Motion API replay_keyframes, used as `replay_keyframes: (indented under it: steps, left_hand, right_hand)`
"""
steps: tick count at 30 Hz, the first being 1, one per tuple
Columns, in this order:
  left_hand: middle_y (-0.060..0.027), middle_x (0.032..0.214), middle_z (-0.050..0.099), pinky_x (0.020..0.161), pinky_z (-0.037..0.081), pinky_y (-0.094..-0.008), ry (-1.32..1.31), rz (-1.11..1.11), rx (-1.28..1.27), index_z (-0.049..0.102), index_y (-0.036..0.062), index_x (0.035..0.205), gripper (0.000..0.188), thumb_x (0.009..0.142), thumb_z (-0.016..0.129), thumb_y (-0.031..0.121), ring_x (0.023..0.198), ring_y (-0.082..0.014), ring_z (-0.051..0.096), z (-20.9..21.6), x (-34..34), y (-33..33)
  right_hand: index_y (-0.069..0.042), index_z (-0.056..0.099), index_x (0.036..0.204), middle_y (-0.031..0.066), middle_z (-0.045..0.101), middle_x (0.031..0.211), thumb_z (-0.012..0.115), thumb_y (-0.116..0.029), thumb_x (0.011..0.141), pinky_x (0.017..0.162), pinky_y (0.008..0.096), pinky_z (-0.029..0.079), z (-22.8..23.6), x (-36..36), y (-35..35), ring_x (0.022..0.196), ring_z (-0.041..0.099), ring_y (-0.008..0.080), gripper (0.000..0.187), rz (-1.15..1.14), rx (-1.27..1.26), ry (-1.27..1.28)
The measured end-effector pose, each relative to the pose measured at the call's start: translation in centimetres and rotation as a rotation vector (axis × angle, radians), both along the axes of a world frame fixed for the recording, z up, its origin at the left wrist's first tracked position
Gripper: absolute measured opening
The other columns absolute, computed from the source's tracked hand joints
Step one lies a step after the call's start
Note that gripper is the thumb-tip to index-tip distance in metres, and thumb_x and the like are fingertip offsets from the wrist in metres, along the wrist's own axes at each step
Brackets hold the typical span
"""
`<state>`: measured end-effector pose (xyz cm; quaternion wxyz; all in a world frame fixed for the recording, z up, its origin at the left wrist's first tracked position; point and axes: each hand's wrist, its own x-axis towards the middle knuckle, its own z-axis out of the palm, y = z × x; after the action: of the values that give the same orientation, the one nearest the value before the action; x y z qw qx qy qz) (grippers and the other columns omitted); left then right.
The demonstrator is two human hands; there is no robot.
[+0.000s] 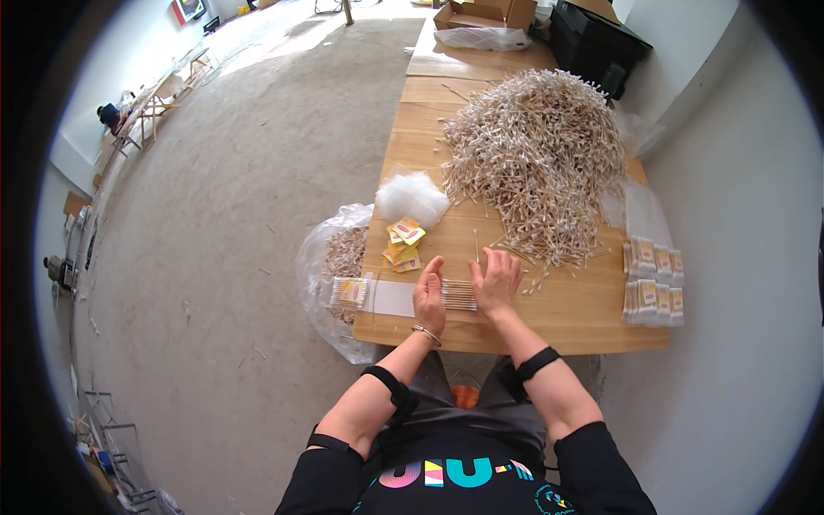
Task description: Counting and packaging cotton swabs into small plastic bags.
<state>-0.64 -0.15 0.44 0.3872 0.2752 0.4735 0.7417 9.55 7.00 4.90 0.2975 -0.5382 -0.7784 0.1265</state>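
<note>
Between my two hands lies a tidy row of cotton swabs (459, 294) on the wooden table. My left hand (429, 299) stands on edge at the row's left end, its fingers stretched out and close together. At the right end my right hand (496, 283) is closed, fingers bent and pressed to the swabs; a single swab (476, 245) sticks out past its thumb. Left of my left hand is a white strip (393, 299). A filled pack of swabs with a yellow card (349, 293) lies at the table's left edge.
A big heap of loose swabs (541, 154) covers the table's far part. Yellow cards (402, 245) and clear plastic bags (412, 197) lie at left. Finished packs (654, 283) are stacked at right. A plastic sack (313, 300) of swabs stands beside the table's left edge.
</note>
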Motion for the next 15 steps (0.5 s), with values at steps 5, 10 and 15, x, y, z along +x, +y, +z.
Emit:
replay_keyframes:
  steps: [5,10,15]
  left_hand:
    - [-0.0148,0.133,0.044,0.106,0.029,-0.0292,-0.029,0.027,0.02,0.039,-0.0073,0.131,0.046,0.1,0.038,0.025,0.126,-0.0209,0.04,-0.4,0.1,0.3]
    - [-0.0149,0.133,0.044,0.107,0.029,-0.0291,0.072,0.072,-0.037,0.039,-0.008,0.131,0.045,0.099,0.038,0.023,0.125,-0.0199,0.041,1.0,0.4,0.1]
    - [-0.0145,0.132,0.045,0.107,0.029,-0.0285,0.063,0.09,-0.084,0.04,-0.0069,0.131,0.043,0.099,0.038,0.022,0.124,-0.019,0.041,1.8,0.4,-0.1]
  right_hand:
    - [-0.015,0.07,0.093,0.0035,0.058,0.094,0.067,-0.022,0.076,0.087,0.0398,0.036,-0.4,-0.5,3.3,0.098,0.049,0.0249,0.018,-0.021,-0.059,-0.133]
    - [-0.018,0.072,0.085,0.0008,0.058,0.086,0.063,-0.014,0.077,0.083,0.0384,0.037,-1.1,0.4,2.6,0.091,0.051,0.023,0.013,0.116,-0.011,-0.121]
    - [-0.018,0.073,0.084,-0.001,0.058,0.085,0.061,-0.01,0.076,0.081,0.0374,0.037,-0.2,1.2,0.4,0.088,0.051,0.0218,0.016,0.23,-0.014,-0.131]
